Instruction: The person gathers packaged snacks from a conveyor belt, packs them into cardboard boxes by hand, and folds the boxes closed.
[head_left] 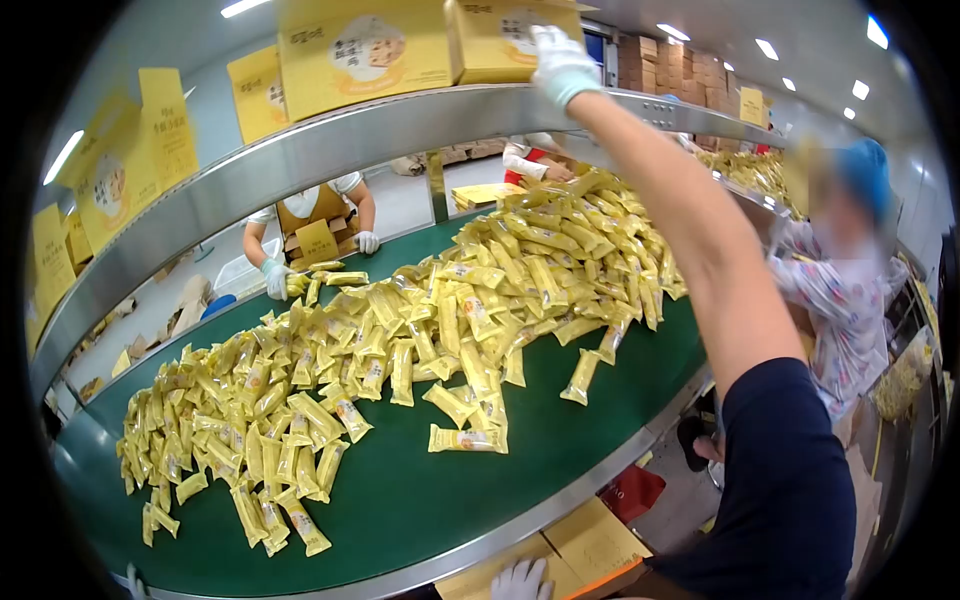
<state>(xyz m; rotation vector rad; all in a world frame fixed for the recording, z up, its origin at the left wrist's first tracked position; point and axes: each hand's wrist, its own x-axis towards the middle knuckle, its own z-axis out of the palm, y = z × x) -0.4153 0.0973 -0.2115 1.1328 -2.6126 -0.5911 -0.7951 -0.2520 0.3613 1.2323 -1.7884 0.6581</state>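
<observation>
My right hand (561, 62), in a white glove with a pale green cuff, reaches up across the belt. Its fingers grip the right end of a yellow printed carton (490, 45) on the raised metal shelf. At the bottom edge my left hand (522, 581), also gloved, shows only in part. Its fingers lie spread against an open yellow carton (590, 540) in front of me. A large heap of yellow-wrapped snack bars (470, 300) covers much of the green conveyor belt (400, 500) between the two cartons.
The metal shelf (330, 140) spans the belt and carries more yellow cartons (365, 60). Across the belt, a gloved person (315, 225) handles bars and a carton. A co-worker in a blue cap (835, 290) stands at right. Another gloved hand (134, 580) shows at bottom left.
</observation>
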